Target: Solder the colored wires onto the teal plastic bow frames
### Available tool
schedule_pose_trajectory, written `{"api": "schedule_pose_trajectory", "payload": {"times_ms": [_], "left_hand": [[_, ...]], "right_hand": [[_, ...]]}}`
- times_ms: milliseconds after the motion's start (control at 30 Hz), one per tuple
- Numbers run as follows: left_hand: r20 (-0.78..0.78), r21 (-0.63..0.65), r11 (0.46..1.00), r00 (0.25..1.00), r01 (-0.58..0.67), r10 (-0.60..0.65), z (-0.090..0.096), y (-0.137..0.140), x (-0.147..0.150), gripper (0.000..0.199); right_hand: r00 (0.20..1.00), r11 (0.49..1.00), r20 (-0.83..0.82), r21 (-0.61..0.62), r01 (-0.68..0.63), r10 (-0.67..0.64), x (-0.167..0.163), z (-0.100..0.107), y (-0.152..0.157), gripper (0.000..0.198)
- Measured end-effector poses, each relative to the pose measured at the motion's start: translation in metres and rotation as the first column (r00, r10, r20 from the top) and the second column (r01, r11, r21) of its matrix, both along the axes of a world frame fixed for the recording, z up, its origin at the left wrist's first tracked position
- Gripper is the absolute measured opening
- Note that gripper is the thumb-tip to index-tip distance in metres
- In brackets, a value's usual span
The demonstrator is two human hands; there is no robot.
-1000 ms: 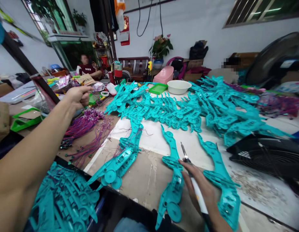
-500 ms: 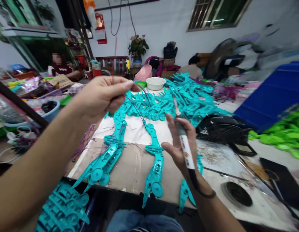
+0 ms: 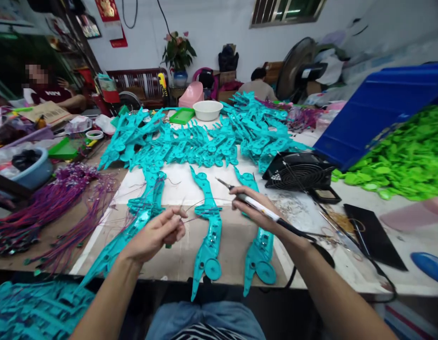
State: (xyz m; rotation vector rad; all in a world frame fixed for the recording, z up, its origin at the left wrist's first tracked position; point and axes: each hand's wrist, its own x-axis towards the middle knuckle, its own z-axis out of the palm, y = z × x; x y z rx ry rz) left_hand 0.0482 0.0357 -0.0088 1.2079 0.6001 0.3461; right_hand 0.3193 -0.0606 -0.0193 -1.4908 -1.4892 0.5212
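Note:
My left hand [image 3: 161, 234] is closed in a pinch on thin red and dark wires [image 3: 195, 204], above the table's near half. The wires run right, over a teal plastic part [image 3: 211, 222] shaped like a long jointed limb with a round disc. My right hand [image 3: 254, 210] grips a soldering iron [image 3: 263, 208] with a white and black handle, its tip pointing up and left over the middle part. Wire ends reach toward my right fingers; whether they touch is unclear. Another teal part [image 3: 260, 243] lies under my right hand, and more teal parts [image 3: 144, 212] lie left.
A heap of teal parts [image 3: 190, 146] spans the table's back. Bundled wires [image 3: 49, 203] lie left. A black fan [image 3: 299, 171], a blue bin [image 3: 378, 108] and green pieces [image 3: 399, 151] stand right. The iron's cable [image 3: 297, 231] trails along my right forearm. Two people sit farther back.
My left hand has come down from high over the table, with the wires still pinched. My right hand has tilted the soldering iron from near upright to pointing left. The view has shifted.

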Motion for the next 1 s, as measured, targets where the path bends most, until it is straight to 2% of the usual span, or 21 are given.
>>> {"api": "schedule_pose_trajectory", "payload": {"times_ms": [67, 133, 200, 233, 333, 433, 500, 567, 733, 867, 1000], "left_hand": [[-0.065, -0.017, 1.0, 0.998, 0.022, -0.023, -0.018, -0.009, 0.01, 0.054], [-0.132, -0.003, 1.0, 0.991, 0.006, -0.006, -0.032, -0.014, 0.023, 0.058], [-0.194, 0.033, 0.999, 0.98, -0.034, 0.04, -0.044, -0.016, 0.034, 0.061], [-0.218, 0.055, 0.997, 0.973, -0.059, 0.07, -0.049, -0.016, 0.039, 0.062], [-0.276, 0.076, 0.993, 0.955, -0.088, 0.105, -0.06, -0.014, 0.045, 0.061], [-0.291, 0.053, 0.996, 0.953, -0.071, 0.084, -0.064, -0.013, 0.047, 0.054], [-0.278, 0.046, 0.998, 0.959, -0.05, 0.061, -0.065, -0.014, 0.048, 0.047], [-0.267, 0.024, 0.997, 0.961, -0.067, 0.071, -0.065, -0.015, 0.05, 0.042], [-0.262, 0.016, 0.961, 0.927, -0.275, 0.269, -0.071, -0.017, 0.058, 0.036], [-0.257, 0.116, 0.954, 0.92, -0.275, 0.297, -0.078, -0.02, 0.064, 0.031], [-0.26, 0.261, 0.939, 0.92, -0.224, 0.292, -0.086, -0.026, 0.069, 0.024]], "right_hand": [[0.975, 0.996, 0.217, 0.08, 0.039, -0.056, 0.007, -0.01, 0.029, 0.019], [0.93, 0.991, 0.357, 0.126, 0.051, -0.093, 0.006, -0.026, 0.053, 0.018], [0.921, 0.989, 0.381, 0.149, 0.024, -0.08, -0.001, -0.043, 0.064, 0.019], [0.938, 0.987, 0.338, 0.157, 0.027, -0.08, -0.008, -0.05, 0.062, 0.02], [0.999, 0.995, 0.014, 0.097, 0.037, -0.038, -0.033, -0.064, 0.04, 0.025], [0.942, 1.0, -0.335, -0.021, -0.02, 0.011, -0.057, -0.069, 0.015, 0.033], [0.9, 0.999, -0.435, -0.051, -0.002, -0.02, -0.068, -0.072, 0.008, 0.032], [0.893, 0.997, -0.445, -0.063, 0.047, -0.07, -0.074, -0.074, 0.005, 0.03], [0.94, 0.985, -0.296, -0.072, 0.155, -0.17, -0.072, -0.073, -0.007, 0.026], [0.946, 0.946, -0.11, 0.08, 0.313, -0.304, -0.065, -0.064, -0.04, 0.029], [0.938, 0.914, -0.051, 0.212, 0.345, -0.342, -0.066, -0.063, -0.071, 0.012]]}}
